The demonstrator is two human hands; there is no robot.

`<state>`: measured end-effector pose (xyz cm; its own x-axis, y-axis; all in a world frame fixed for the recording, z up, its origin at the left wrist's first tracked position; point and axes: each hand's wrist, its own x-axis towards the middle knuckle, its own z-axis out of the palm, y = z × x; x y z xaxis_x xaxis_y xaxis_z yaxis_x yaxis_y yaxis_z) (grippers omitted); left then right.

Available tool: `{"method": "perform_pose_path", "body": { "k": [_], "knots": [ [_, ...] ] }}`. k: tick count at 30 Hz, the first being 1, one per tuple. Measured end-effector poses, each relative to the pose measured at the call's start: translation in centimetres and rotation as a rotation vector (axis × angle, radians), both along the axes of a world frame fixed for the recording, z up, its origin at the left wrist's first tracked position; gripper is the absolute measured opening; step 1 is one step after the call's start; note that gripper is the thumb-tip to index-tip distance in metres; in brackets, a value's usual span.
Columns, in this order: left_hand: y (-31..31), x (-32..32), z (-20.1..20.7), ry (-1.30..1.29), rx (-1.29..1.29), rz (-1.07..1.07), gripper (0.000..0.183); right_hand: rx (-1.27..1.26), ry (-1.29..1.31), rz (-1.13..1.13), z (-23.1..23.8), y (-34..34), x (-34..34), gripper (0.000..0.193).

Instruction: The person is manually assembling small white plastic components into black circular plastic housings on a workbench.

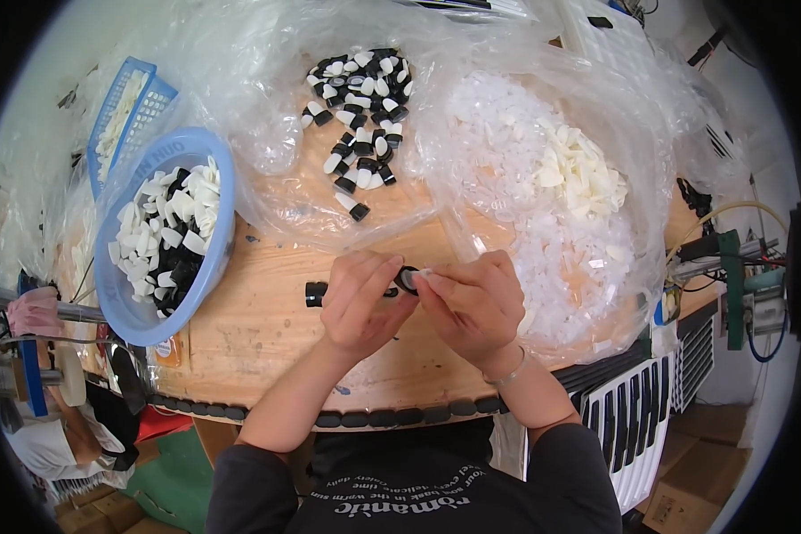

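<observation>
My left hand (360, 298) is closed and pinches a small round black cap (404, 283) with a greyish inside, its opening facing up. Fingers of my right hand (479, 303) are closed together at the cap's rim, with a small pale piece partly showing at their tips; its kind is too hidden to tell. Beside my left hand a black cap (315, 295) lies on the wooden table (267, 356). Beyond my hands sits a loose pile of black caps with white spoon-shaped tongues (365, 116), spread on clear plastic sheeting.
At the left stands a blue basin (225, 240) holding white and black pieces, with a blue mesh basket (156, 98) behind it. To the right, a plastic sheet (472, 200) carries translucent pieces (561, 276) and cream flakes (583, 173). Metal-and-green equipment (732, 285) flanks the table. Another person (62, 436) is at lower left.
</observation>
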<state>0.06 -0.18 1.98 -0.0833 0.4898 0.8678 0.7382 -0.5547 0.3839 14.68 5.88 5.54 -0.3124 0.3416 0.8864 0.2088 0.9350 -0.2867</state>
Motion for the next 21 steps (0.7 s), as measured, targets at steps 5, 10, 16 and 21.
{"method": "perform_pose_path", "body": {
  "k": [5, 10, 16, 21],
  "knots": [
    [-0.1, -0.1, 0.2, -0.006, 0.004, -0.001, 0.051, 0.056, -0.057, -0.002, -0.1, -0.5, 0.2, 0.023],
    [-0.1, -0.2, 0.3, -0.012, 0.019, 0.002, 0.052, 0.012, 0.041, -0.004, -0.7, 0.2, 0.2, 0.023],
    [-0.1, -0.2, 0.2, 0.024, 0.029, -0.007, 0.054, 0.010, -0.104, -0.033, 0.1, -0.5, 0.6, 0.025],
    [-0.1, -0.1, 0.4, 0.014, 0.076, 0.000, 0.048, 0.066, -0.110, -0.028, 0.0, -0.7, 0.6, 0.025]
  ]
}}
